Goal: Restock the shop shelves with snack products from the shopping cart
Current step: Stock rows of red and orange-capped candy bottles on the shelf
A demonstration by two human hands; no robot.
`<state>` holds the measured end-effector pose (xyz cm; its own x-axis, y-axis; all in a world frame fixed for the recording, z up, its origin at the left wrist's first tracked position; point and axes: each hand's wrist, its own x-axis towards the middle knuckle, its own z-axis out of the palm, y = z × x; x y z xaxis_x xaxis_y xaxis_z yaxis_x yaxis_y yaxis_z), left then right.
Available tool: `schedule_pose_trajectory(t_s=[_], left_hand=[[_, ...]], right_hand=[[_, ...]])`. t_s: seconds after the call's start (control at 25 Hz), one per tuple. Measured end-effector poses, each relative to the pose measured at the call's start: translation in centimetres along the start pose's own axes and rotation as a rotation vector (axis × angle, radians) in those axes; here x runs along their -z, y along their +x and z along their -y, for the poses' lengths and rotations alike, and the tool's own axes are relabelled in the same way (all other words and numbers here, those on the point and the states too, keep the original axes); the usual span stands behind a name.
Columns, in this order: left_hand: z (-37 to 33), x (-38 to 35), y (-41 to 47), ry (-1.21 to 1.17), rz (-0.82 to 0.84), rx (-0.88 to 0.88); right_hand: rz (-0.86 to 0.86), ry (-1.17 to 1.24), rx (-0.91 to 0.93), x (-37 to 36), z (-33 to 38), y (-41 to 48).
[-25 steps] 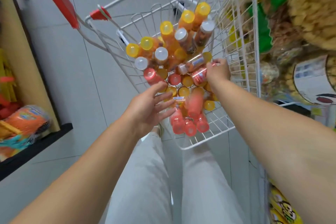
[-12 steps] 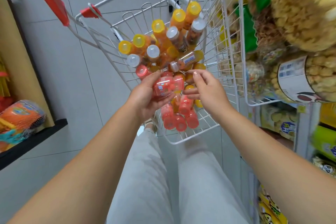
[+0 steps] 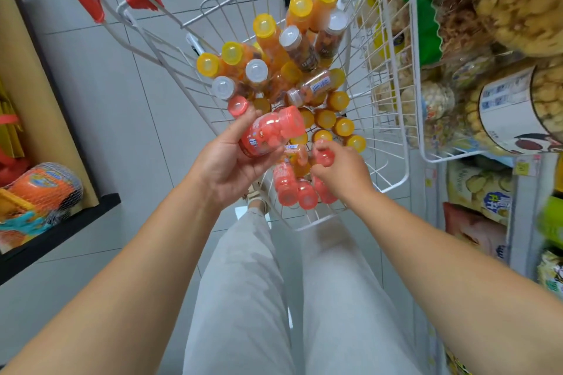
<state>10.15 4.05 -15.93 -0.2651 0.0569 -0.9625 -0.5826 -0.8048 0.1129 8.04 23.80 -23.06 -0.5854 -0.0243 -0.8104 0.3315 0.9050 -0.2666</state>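
Looking down into a white wire cart (image 3: 393, 186) from its near end. Gripping a pink jar (image 3: 266, 132) in the left hand (image 3: 225, 163), thumb across the upper side, fingers curled under the body, cap tilted up and to the right, held clear above the load. Reaching in with the right hand (image 3: 342, 175), fingers and thumb curled round the cap of a second pink jar (image 3: 324, 158); lifted or resting on the others, cannot tell. Just below that hand, more pink jars (image 3: 297, 192) upright against the near wall. Farther in, yellow-capped jars (image 3: 325, 118), some upright, some leaning, mixed with white-capped jars (image 3: 256, 69). Just right of the cart, a shelf (image 3: 527, 161) stocked with snack tubs and bags. At far left, a dark shelf (image 3: 76, 224) bearing a netted pack (image 3: 42, 189) in orange. Underneath, pale trousers (image 3: 274, 298).
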Motion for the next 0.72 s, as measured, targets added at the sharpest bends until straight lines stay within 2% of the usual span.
schedule_pose_trajectory(t_s=[0.08,0.16,0.24,0.32,0.4,0.44,0.48,0.52,0.6,0.68,0.72], left_hand=[[0.1,0.1,-0.3,0.17,0.007,0.004],[0.1,0.2,-0.4,0.416,0.053,0.018],[0.2,-0.2,-0.5,0.621,0.15,0.034],[0.3,-0.7,-0.6,0.722,0.233,0.006],[0.1,-0.5,-0.5,0.711,0.237,-0.026],[-0.1,-0.1,-0.4,0.691,0.219,-0.034],[-0.3,0.5,-0.4,0.67,0.201,-0.042],[-0.5,1.1,-0.5,0.651,0.183,-0.048],[-0.5,2.2,-0.9,0.596,0.167,-0.035],[-0.5,3.0,-1.5,0.551,0.193,-0.026],[-0.4,3.4,-1.8,0.529,0.197,-0.028]], right_hand=[[-0.039,0.301,-0.036,2.3,-0.2,-0.9],[0.03,0.536,-0.011,5.0,0.4,-2.1],[0.13,0.617,0.109,7.1,1.9,-3.7],[0.204,0.678,0.211,8.2,3.6,-4.4],[0.271,0.728,0.177,8.6,4.5,-3.8],[0.265,0.669,0.124,8.3,4.4,-3.0],[0.236,0.492,0.078,7.6,4.0,-2.2],[0.218,0.224,0.064,6.7,3.2,-1.5],[0.351,-0.273,0.093,4.0,1.3,-1.3],[0.506,-0.418,0.125,1.5,-0.1,-2.0],[0.515,-0.428,0.125,0.7,-0.3,-2.4]])
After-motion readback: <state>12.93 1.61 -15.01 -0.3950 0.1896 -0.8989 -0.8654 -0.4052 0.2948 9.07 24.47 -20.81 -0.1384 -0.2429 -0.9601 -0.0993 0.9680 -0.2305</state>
